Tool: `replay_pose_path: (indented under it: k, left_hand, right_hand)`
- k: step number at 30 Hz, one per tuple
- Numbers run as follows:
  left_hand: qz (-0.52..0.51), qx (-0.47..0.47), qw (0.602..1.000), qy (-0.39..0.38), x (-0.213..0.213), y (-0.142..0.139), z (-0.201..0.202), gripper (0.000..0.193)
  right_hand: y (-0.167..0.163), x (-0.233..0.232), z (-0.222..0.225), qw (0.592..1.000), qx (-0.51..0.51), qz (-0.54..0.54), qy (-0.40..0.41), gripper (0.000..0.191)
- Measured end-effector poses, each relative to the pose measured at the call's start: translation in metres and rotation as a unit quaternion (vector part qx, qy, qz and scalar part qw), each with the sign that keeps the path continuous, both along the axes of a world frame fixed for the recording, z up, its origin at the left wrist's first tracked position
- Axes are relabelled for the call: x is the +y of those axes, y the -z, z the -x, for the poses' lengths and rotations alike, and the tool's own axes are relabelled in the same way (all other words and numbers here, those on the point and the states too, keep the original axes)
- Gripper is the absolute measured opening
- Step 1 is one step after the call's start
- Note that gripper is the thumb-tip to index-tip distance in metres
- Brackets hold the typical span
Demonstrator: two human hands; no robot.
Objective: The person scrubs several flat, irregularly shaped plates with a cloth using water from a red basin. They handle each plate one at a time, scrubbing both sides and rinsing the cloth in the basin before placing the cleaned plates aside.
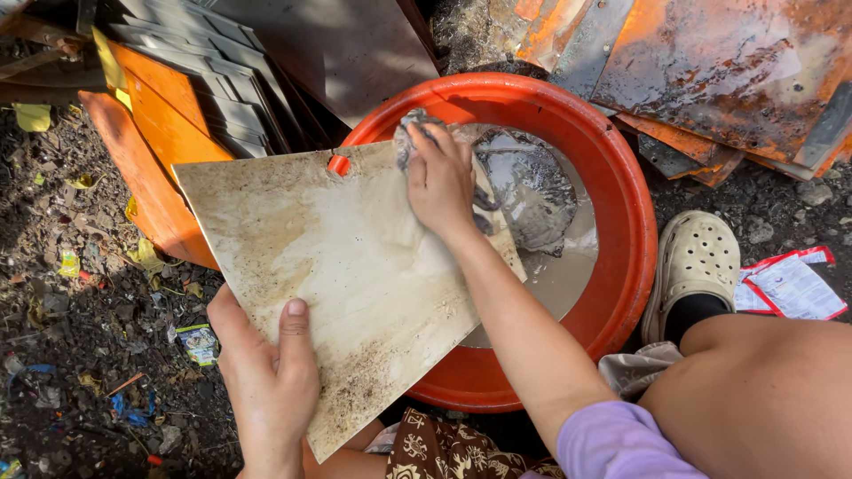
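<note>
The left hand is gripping the tile over the basin while the right hand, clutching a rag, is scrubbing; it looks wise to press firmly, rinsing often.

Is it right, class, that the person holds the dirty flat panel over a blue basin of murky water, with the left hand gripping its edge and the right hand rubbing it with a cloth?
Not quite: the basin is orange-red, not blue, as the head view shows. The rest stands: the left hand grips the panel edge and the right hand rubs it with a cloth.
</note>
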State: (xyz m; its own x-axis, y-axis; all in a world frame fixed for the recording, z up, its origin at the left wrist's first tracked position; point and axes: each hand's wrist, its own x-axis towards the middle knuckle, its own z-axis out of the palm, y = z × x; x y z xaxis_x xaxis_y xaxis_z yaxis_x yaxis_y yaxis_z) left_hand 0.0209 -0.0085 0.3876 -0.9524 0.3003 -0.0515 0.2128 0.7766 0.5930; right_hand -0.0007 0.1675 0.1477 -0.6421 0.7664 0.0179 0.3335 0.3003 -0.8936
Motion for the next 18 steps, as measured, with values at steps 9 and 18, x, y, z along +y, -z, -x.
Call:
replay_pose_path:
  k: [9, 18]
  left_hand:
    - [0.031, 0.033, 0.998, 0.039, 0.011, -0.010, 0.007, 0.050]
    - [0.024, 0.034, 0.997, 0.071, 0.006, -0.007, 0.008, 0.052]
  right_hand:
    - [-0.003, 0.021, 0.000, 0.996, -0.065, 0.042, 0.053, 0.048]
    - [-0.077, -0.046, -0.018, 0.993, 0.118, 0.008, -0.018, 0.046]
